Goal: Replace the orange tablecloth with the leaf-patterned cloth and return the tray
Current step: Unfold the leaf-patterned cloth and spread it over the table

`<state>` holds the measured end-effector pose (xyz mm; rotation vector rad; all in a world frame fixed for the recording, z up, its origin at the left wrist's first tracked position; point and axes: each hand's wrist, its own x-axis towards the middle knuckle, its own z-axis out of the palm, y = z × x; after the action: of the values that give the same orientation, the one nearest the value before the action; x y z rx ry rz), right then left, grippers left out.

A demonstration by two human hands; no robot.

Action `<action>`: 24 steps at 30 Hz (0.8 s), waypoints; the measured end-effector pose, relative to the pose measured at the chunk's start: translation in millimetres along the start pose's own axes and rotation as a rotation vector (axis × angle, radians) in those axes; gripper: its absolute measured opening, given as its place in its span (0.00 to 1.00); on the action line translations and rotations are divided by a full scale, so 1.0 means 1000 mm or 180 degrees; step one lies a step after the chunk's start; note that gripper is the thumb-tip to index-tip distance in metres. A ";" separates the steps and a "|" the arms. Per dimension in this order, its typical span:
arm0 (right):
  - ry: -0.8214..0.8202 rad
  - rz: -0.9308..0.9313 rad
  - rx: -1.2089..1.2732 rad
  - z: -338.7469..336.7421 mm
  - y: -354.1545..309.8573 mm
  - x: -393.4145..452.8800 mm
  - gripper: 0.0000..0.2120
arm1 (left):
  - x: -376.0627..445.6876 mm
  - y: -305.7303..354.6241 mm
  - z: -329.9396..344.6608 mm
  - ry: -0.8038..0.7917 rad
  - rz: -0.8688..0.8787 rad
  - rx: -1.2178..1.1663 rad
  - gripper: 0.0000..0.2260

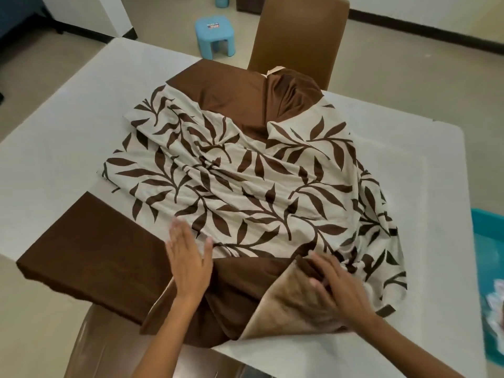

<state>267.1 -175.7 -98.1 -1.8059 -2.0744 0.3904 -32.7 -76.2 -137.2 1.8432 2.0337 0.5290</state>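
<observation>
The leaf-patterned cloth (pixel 245 170), cream with brown leaves and a plain brown border, lies bunched and wrinkled over the middle of the white table (pixel 81 113). Its brown border hangs over the near left edge. My left hand (pixel 188 260) lies flat with fingers spread on the cloth near the front edge. My right hand (pixel 338 287) presses on a turned-over corner of the cloth that shows its tan underside; whether the fingers pinch the fabric is unclear. No orange tablecloth is in view.
A brown chair (pixel 300 31) stands at the far side of the table and another brown chair (pixel 109 342) just below me. A blue stool (pixel 215 35) sits on the floor beyond. A teal tray (pixel 488 257) with white items lies at the right edge.
</observation>
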 end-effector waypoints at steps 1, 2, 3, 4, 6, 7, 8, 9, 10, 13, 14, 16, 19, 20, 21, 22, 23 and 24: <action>0.0279 0.0130 0.0055 -0.003 0.000 0.016 0.21 | 0.007 0.012 0.001 -0.0057 0.0253 -0.0019 0.33; 0.0465 0.0237 0.0071 -0.003 0.002 0.032 0.19 | 0.016 0.024 0.005 -0.0147 0.0510 0.0021 0.33; 0.0560 0.0356 0.0058 -0.002 0.008 0.047 0.18 | 0.025 0.035 0.010 -0.0267 0.0766 0.0118 0.33; 0.0597 0.0523 0.0000 0.002 0.017 0.058 0.18 | 0.034 0.046 0.016 -0.0420 0.0988 0.0244 0.33; 0.0537 0.0987 -0.0213 0.018 0.037 0.068 0.23 | 0.048 0.065 0.033 -0.0782 0.1281 0.0513 0.34; 0.0422 0.1165 -0.0276 0.027 0.045 0.066 0.27 | 0.053 0.071 0.042 -0.0969 0.1353 0.0663 0.35; 0.0294 0.1247 -0.0299 0.034 0.052 0.061 0.30 | 0.055 0.076 0.049 -0.1127 0.1390 0.0795 0.37; 0.0169 0.1239 -0.0327 0.039 0.056 0.054 0.32 | 0.057 0.079 0.055 -0.1229 0.1391 0.0888 0.41; 0.0073 0.1181 -0.0376 0.041 0.059 0.045 0.33 | 0.058 0.081 0.060 -0.1276 0.1363 0.0937 0.42; -0.0043 0.1075 -0.0416 0.038 0.065 0.024 0.33 | 0.059 0.082 0.064 -0.1222 0.1266 0.0942 0.40; -0.0082 0.1115 -0.0391 0.036 0.064 0.019 0.33 | 0.058 0.083 0.064 -0.1199 0.1266 0.0957 0.40; -0.0150 0.1185 -0.0373 0.034 0.064 0.012 0.34 | 0.056 0.085 0.063 -0.1149 0.1267 0.1003 0.40; -0.0001 0.1250 -0.0511 0.023 0.059 0.018 0.33 | 0.057 0.087 0.061 -0.1107 0.1313 0.0890 0.40; 0.0269 0.1253 -0.0483 0.015 0.057 0.026 0.31 | 0.059 0.088 0.060 -0.1044 0.1321 0.0783 0.40; 0.0555 0.1228 -0.0410 0.007 0.056 0.037 0.29 | 0.060 0.091 0.059 -0.0937 0.1320 0.0657 0.39; 0.0761 0.1172 -0.0350 0.001 0.058 0.050 0.25 | 0.061 0.094 0.057 -0.0796 0.1319 0.0543 0.37; 0.0853 0.1097 -0.0344 -0.003 0.061 0.067 0.23 | 0.064 0.099 0.056 -0.0646 0.1320 0.0448 0.36; 0.0840 0.1047 -0.0389 -0.004 0.066 0.085 0.22 | 0.069 0.105 0.054 -0.0519 0.1322 0.0382 0.35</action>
<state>317.8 -82.2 -115.5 -2.1475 -1.6595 0.1008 78.0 4.4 -133.4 2.3149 1.6131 0.3500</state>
